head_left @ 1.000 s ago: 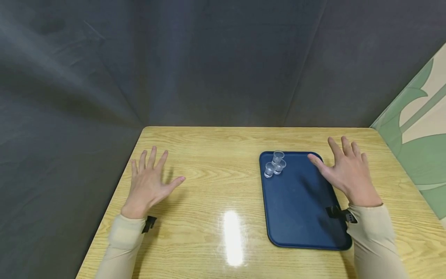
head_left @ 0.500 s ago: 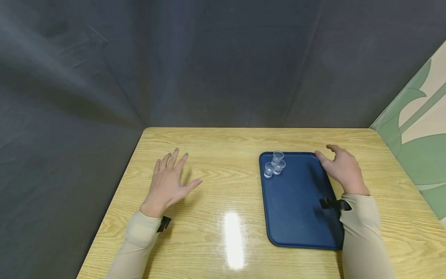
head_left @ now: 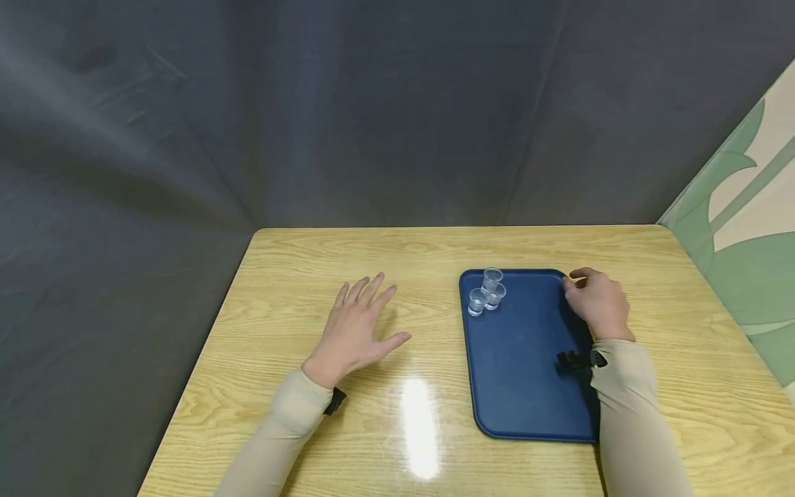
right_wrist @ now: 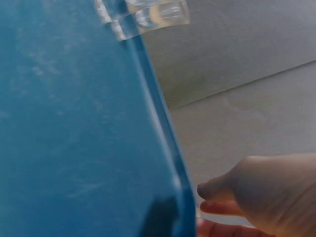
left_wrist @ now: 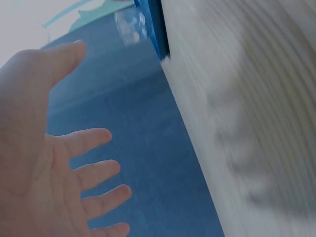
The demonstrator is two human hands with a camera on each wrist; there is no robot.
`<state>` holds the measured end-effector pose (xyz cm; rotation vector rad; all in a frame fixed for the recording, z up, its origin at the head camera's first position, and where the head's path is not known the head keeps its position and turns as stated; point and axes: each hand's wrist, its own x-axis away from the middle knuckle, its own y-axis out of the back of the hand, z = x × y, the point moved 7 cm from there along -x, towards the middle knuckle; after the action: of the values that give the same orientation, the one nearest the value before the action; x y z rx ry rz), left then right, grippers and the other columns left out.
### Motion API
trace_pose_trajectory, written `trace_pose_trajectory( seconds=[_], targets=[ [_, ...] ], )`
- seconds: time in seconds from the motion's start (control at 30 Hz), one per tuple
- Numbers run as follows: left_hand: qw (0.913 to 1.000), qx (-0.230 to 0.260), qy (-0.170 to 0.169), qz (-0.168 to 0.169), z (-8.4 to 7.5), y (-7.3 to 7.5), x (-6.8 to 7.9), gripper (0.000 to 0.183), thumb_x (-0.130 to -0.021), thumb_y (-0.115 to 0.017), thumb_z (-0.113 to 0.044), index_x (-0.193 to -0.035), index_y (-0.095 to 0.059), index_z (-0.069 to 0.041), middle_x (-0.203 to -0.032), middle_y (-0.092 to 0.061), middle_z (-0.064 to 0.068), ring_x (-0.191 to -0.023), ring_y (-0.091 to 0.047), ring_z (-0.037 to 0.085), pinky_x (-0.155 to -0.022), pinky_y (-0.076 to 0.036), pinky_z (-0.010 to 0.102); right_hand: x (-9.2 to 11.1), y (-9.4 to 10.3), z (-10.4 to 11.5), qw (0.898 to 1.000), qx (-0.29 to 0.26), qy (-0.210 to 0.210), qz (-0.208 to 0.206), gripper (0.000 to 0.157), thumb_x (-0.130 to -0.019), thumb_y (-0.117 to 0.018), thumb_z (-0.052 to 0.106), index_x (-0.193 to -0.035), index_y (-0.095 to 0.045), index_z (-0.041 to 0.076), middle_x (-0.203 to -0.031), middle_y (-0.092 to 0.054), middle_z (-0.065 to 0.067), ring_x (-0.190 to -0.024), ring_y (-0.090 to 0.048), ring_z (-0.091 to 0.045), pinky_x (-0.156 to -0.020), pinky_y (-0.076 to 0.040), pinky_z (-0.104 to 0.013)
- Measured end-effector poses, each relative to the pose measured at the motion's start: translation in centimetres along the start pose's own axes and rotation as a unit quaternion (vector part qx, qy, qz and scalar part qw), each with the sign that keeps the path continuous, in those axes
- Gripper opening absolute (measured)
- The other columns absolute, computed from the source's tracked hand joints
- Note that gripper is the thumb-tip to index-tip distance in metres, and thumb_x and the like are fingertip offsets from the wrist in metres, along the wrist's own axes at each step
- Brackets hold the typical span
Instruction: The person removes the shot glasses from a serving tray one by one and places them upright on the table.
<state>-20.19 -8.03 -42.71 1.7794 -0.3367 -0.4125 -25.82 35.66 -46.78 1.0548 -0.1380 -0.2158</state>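
Small clear cups (head_left: 493,279) stand grouped in the far left corner of a dark blue tray (head_left: 528,386). My right hand (head_left: 599,302) is at the tray's far right corner, its thumb and loosely bent fingers right at the rim. In the right wrist view, the thumb (right_wrist: 215,188) lies just outside the raised edge, with the other fingers below it. My left hand (head_left: 355,333) is over the wooden table, left of the tray, with fingers spread and nothing held. The left wrist view shows its fingers (left_wrist: 98,174) apart and a cup (left_wrist: 131,25) beyond the thumb.
The wooden table (head_left: 298,269) has a dark cloth (head_left: 397,124) hanging behind it and along its left side. A panel with green leaf shapes (head_left: 754,276) borders the right. Wrist-worn cameras sit on both sleeves.
My left hand has moved right, toward the tray, with fingers still spread. My right hand has come left and down to the tray's far right corner, its fingers bending. The cups stay put.
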Motion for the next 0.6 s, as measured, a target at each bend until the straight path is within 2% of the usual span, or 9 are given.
trace_pose_trajectory(
  seconds=[0.3, 0.6],
  targets=[
    [0.9991, -0.004, -0.041, 0.009, -3.6, -2.0, -2.2, 0.085, -0.096, -0.059, -0.073, -0.163, -0.045, -0.022, -0.176, -0.031, 0.007, -0.16, -0.034, 0.036, -0.13, -0.024, 0.061, -0.3, -1.1, -0.7, 0.999, 0.015, -0.033, -0.015, 0.039, -0.105, -0.054, 0.024, -0.13, -0.065, -0.004, -0.108, -0.072, -0.032, -0.077, -0.068, -0.041, -0.053, -0.044, -0.041],
    [0.9975, -0.011, -0.064, 0.03, -5.8, -4.1, -4.0, 0.082, -0.099, -0.057, -0.07, -0.163, -0.044, -0.021, -0.174, -0.034, 0.007, -0.16, -0.035, 0.032, -0.131, -0.025, 0.057, -0.2, -2.1, -1.2, 0.998, 0.013, -0.059, -0.014, 0.042, -0.109, -0.049, 0.027, -0.132, -0.064, -0.005, -0.119, -0.072, -0.03, -0.095, -0.069, -0.05, -0.068, -0.05, -0.056]
  ],
)
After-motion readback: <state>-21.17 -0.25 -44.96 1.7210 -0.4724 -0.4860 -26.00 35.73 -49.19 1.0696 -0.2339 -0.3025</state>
